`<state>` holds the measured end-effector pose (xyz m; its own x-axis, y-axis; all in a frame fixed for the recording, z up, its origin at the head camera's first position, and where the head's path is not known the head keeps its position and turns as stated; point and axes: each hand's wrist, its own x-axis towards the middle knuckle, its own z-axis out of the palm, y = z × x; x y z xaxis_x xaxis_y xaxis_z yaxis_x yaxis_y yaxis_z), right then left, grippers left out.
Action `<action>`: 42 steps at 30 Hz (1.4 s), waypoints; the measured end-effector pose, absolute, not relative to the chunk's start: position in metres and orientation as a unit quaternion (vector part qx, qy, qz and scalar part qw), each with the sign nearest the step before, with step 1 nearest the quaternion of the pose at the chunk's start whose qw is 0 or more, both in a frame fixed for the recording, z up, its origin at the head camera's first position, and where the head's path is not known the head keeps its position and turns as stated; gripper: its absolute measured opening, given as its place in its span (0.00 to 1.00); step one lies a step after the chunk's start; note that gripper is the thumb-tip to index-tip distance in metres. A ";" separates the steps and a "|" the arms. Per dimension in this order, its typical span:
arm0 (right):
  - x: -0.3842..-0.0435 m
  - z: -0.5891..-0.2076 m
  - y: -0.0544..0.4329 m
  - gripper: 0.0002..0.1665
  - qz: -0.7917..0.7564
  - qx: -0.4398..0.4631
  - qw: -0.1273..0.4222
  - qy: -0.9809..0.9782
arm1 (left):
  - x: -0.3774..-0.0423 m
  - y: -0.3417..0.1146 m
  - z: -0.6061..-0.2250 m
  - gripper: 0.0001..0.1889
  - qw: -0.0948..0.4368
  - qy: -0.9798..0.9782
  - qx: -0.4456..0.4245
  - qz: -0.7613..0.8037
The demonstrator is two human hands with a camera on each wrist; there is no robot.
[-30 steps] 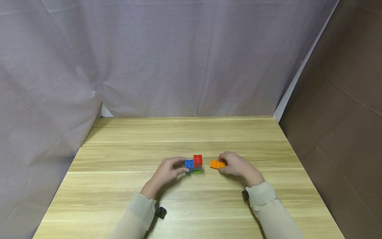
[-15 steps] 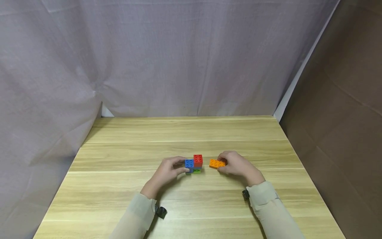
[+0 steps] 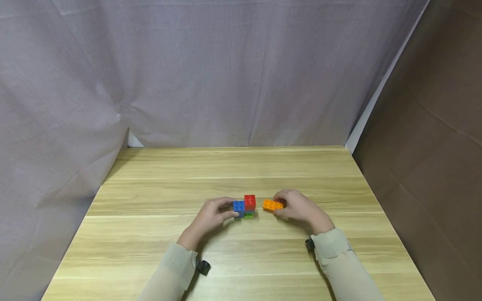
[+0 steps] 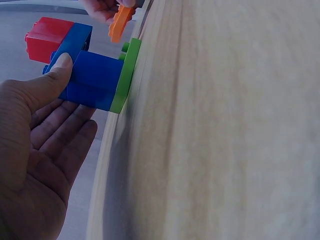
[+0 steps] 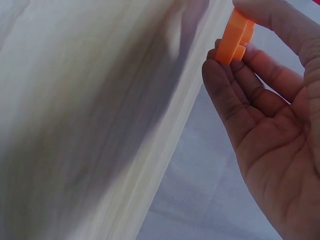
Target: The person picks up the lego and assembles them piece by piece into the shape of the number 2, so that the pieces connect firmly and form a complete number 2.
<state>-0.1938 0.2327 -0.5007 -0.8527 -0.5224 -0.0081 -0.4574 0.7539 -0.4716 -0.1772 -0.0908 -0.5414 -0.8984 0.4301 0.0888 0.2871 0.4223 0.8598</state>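
Note:
My left hand [image 3: 211, 215] grips a small stack of toy building bricks near the middle of the table. The stack has a flat green brick [image 4: 125, 77] at the bottom, blue bricks [image 4: 96, 75] above it, and a red brick [image 3: 249, 202] on top, set to the right. In the left wrist view, the thumb presses the blue side. Just right of the stack, my right hand [image 3: 298, 207] pinches a flat orange brick [image 3: 272, 205] by its right end, studs facing up. A short gap separates the orange brick from the stack. In the right wrist view, thumb and fingertips hold the orange brick [image 5: 232, 40] above the table.
The light wooden table [image 3: 241, 175] reaches back to a grey curtain [image 3: 226, 75]. A brown cloth [image 3: 433, 146] hangs along the right side. Small black devices sit at the left wrist [image 3: 203, 267] and right wrist [image 3: 309, 245].
My right hand has moved slightly left and away from me with the orange brick, which has come a little closer to the stack. The left hand and the stack stay in place.

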 end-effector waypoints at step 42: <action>-0.195 -0.463 0.214 0.21 -0.265 -0.286 0.042 0.920 | -0.177 -0.090 -0.542 0.24 0.066 0.840 0.216 0.493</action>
<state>-0.1949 0.2145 -0.4634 -0.8332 -0.5480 0.0737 -0.5032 0.6961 -0.5121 -0.1770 -0.0902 -0.5420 -0.8975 0.4290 0.1020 0.2984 0.4206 0.8568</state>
